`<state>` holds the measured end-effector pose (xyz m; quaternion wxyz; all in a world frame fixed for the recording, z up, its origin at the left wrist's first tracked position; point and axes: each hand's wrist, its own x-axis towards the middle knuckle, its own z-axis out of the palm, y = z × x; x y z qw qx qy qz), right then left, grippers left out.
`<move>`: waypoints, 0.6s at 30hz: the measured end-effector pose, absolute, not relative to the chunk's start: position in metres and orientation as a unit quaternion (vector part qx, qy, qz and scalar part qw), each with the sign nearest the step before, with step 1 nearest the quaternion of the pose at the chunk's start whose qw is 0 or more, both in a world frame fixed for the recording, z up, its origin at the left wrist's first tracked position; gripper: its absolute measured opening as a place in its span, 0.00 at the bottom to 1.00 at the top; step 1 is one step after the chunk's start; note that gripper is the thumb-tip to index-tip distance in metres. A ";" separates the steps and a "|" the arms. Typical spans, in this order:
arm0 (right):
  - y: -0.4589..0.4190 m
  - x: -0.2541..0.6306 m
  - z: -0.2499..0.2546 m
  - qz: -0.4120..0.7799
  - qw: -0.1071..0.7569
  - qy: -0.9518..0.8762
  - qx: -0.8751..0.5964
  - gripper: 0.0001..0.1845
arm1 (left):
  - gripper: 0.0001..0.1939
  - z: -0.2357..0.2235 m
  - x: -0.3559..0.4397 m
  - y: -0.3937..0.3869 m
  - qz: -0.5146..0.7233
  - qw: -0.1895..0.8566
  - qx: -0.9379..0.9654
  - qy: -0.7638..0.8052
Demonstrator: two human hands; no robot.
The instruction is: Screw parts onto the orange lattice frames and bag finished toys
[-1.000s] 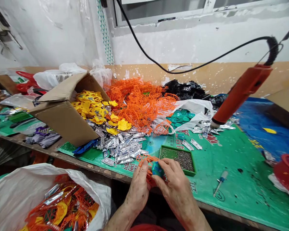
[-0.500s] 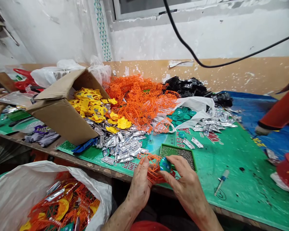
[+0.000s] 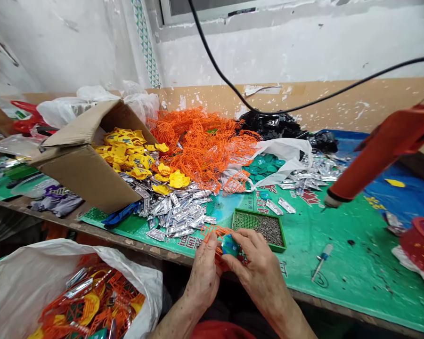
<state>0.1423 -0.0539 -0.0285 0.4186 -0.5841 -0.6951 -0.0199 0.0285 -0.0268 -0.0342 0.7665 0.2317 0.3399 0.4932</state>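
Note:
My left hand (image 3: 204,268) is closed around an orange plastic lattice frame (image 3: 212,230), with the thumb on top. In my right hand (image 3: 256,261) a small teal plastic piece (image 3: 230,246) is pinched between thumb and fingers, held against the frame. Whether the two parts are joined, I cannot tell. Just beyond my hands lies a green tray (image 3: 242,223) with small metal screws (image 3: 270,228) in it. Silver printed pieces (image 3: 183,212) are heaped behind my left hand.
A red electric screwdriver (image 3: 371,160) hangs at the right on a black cable. A cardboard box (image 3: 88,174) spills yellow parts (image 3: 127,146) beside a heap of orange frames (image 3: 201,141). Front left stands a white sack (image 3: 31,278). A small screwdriver (image 3: 321,263) lies on the right.
My right hand has brought the teal piece left, closer against the orange frame. The hanging red screwdriver has swung left into fuller view. The camera has shifted slightly.

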 end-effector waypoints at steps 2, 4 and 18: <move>-0.056 0.140 -0.029 -0.033 0.412 -0.694 -0.590 0.14 | 0.17 -0.036 0.028 -0.027 0.494 0.767 0.228 0.339; -0.058 0.138 -0.030 -0.045 0.408 -0.691 -0.596 0.14 | 0.17 -0.037 0.028 -0.028 0.497 0.768 0.221 0.338; -0.068 0.142 -0.031 0.047 0.448 -0.708 -0.544 0.19 | 0.12 -0.019 0.022 -0.028 0.444 0.766 0.326 0.331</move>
